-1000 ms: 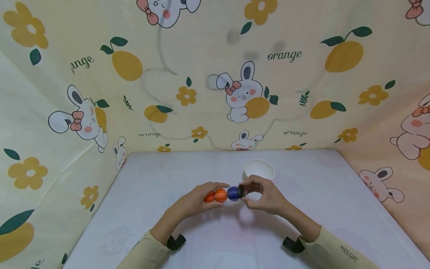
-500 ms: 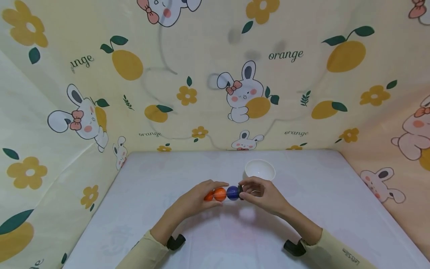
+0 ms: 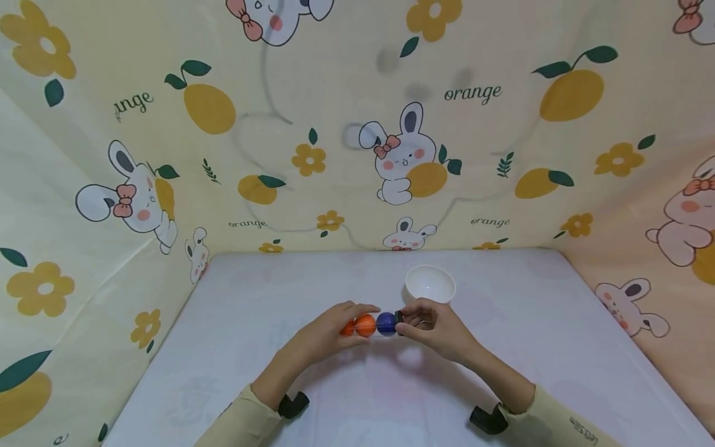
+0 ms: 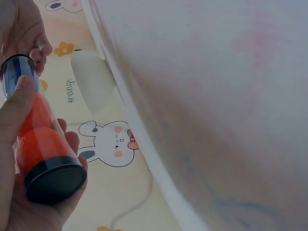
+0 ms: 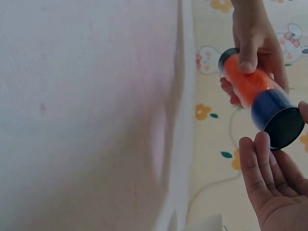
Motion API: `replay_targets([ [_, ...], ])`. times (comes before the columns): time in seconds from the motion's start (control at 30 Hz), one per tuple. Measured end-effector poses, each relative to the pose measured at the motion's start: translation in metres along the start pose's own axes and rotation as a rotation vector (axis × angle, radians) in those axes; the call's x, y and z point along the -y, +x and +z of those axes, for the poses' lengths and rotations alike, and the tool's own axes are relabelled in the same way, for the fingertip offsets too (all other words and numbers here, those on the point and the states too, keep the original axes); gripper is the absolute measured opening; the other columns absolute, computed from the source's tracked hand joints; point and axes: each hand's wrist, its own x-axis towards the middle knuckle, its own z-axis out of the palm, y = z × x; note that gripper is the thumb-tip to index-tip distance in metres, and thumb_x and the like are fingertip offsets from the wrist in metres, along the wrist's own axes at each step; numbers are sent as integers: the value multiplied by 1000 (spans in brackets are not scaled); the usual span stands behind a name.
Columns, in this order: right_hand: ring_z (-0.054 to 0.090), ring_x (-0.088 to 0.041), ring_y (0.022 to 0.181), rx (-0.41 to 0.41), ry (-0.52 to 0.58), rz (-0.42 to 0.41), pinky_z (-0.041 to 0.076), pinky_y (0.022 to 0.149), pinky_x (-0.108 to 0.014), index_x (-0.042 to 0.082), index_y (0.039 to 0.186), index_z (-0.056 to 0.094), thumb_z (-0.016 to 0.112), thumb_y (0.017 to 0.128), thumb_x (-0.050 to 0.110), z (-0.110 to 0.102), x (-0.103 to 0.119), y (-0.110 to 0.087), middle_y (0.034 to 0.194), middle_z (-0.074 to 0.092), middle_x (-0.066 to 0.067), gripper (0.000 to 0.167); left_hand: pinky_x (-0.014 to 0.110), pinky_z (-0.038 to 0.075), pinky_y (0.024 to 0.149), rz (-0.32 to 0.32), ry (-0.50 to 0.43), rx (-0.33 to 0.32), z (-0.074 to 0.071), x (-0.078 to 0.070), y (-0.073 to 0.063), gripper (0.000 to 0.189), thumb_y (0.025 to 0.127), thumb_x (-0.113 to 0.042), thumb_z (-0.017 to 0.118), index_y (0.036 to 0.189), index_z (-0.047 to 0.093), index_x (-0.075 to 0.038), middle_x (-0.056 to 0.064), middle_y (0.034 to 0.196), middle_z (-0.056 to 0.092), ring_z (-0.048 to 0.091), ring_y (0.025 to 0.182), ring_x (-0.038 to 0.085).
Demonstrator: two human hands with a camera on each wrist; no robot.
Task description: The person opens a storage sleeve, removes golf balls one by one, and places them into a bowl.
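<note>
A clear plastic tube (image 4: 57,126) with a black cap at each end lies sideways between the hands, above the table. Inside it are two orange balls (image 3: 365,325) and one blue ball (image 3: 386,323). My left hand (image 3: 319,335) grips the tube around the orange balls; the left wrist view shows the thumb along its side and the fingers behind. With thumb and fingertips, my right hand (image 3: 444,330) holds the black cap (image 5: 285,129) at the blue ball's end. That cap appears seated on the tube. In the head view the left palm hides the other end.
A white bowl (image 3: 430,280) stands on the table just beyond my right hand. The table (image 3: 251,292) has a pale cloth over it. Printed curtains (image 3: 335,81) enclose its back and sides. A dark wrist mount (image 3: 489,419) sits on each forearm.
My right hand's thumb and fingers have shifted round the cap, the thumb lying more across its near side now. The left hand and tube have stayed almost still.
</note>
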Motion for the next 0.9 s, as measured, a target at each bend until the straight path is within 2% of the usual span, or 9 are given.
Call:
replay_targets([
  [0.27, 73, -20, 88, -20, -8, -13, 62, 80, -26, -2, 114, 71, 86, 93, 16, 1, 1, -3, 98, 75, -10, 31, 36, 56, 99, 41, 12, 8, 1, 2, 2, 57, 101, -33, 78, 153, 57, -26, -4, 123, 67, 62, 108, 9],
  [0.43, 72, -19, 86, -56, -21, -26, 62, 78, -27, 1, 112, 72, 89, 91, 16, 3, 2, -3, 97, 75, -7, 31, 35, 56, 100, 33, 22, 9, 2, 4, 2, 57, 101, -35, 77, 153, 57, -25, -5, 122, 67, 62, 108, 9],
  [0.63, 72, -19, 88, -47, -15, -26, 62, 82, -27, 0, 113, 73, 89, 90, 16, 2, 2, -4, 98, 75, -7, 32, 39, 56, 102, 32, 35, 10, 2, 4, 2, 57, 101, -36, 77, 153, 56, -30, -4, 126, 67, 62, 112, 12],
  [0.9, 71, -16, 87, -23, -50, -90, 62, 85, -27, 3, 112, 75, 89, 90, 15, -3, -1, -4, 99, 75, -4, 28, 37, 55, 102, 45, 35, 25, 1, 3, 2, 60, 101, -35, 77, 156, 52, -35, -6, 127, 69, 61, 114, 12],
])
